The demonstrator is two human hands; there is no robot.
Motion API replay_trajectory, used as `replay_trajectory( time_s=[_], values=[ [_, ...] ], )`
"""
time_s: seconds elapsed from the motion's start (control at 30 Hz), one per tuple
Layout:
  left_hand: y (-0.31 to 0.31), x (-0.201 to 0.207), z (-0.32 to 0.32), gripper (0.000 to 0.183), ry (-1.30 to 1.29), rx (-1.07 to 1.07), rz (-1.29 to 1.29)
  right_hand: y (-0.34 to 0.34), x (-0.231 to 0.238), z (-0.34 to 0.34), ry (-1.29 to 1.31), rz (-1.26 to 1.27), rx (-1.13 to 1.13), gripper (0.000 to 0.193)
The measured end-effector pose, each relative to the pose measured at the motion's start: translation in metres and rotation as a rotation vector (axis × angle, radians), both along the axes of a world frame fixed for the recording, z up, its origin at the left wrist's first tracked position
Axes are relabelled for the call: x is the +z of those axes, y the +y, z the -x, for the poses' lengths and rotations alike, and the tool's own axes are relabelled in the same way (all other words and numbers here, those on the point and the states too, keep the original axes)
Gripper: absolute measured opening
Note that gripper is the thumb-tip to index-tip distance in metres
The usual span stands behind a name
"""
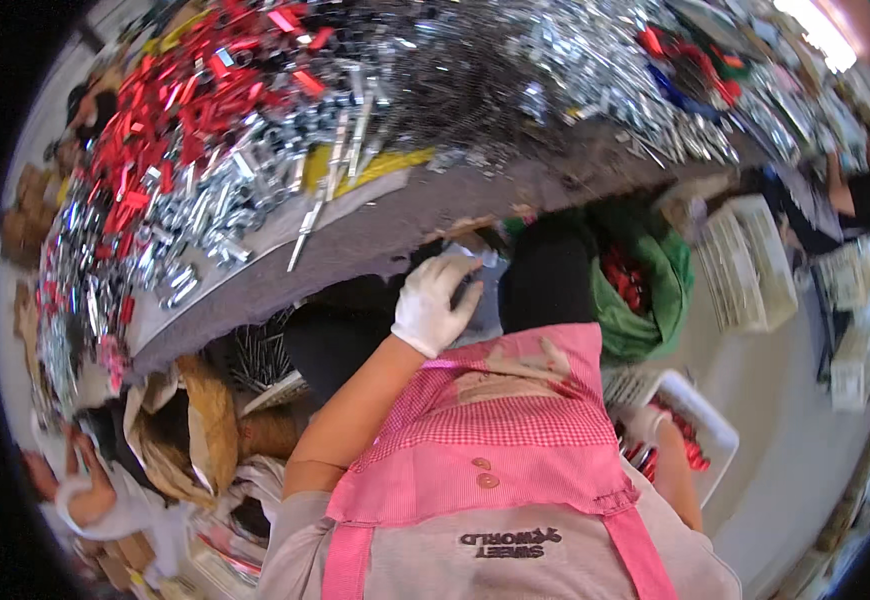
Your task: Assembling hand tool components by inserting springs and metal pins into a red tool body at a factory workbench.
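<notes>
My left hand [435, 304], in a white glove, hovers over my lap just below the table edge. Its thumb stands apart from the bent fingers, and nothing shows between them. My right hand [643, 424], also gloved, reaches down at my right side into a white plastic basket [720, 432]. Red metallic pieces [690, 440] lie around that hand; its fingers are hidden among them, so I cannot make out a grip. A pink checked apron [495, 430] covers my front.
Before me the table [385, 235] bears heaps of red pieces [170, 120], silver metal parts [225, 190] and dark thin parts [475, 80]. A green sack [660, 300] with red pieces stands by my right leg. White crates [745, 265] lie farther right. Other people sit at both sides.
</notes>
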State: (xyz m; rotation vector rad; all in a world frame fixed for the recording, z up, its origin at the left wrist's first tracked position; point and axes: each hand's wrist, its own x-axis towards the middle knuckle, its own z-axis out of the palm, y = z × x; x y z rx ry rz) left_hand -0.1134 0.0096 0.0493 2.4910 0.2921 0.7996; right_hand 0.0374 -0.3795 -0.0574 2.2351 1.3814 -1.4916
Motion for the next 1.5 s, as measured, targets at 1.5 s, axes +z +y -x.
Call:
replay_trajectory(
  time_s=[1.5],
  values=[
    [0.111, 0.046, 0.058, 0.029, -0.803, 0.123, 1.623, 0.374, 0.194, 0.043, 0.547, -1.769, -0.719, 0.016]
  ],
)
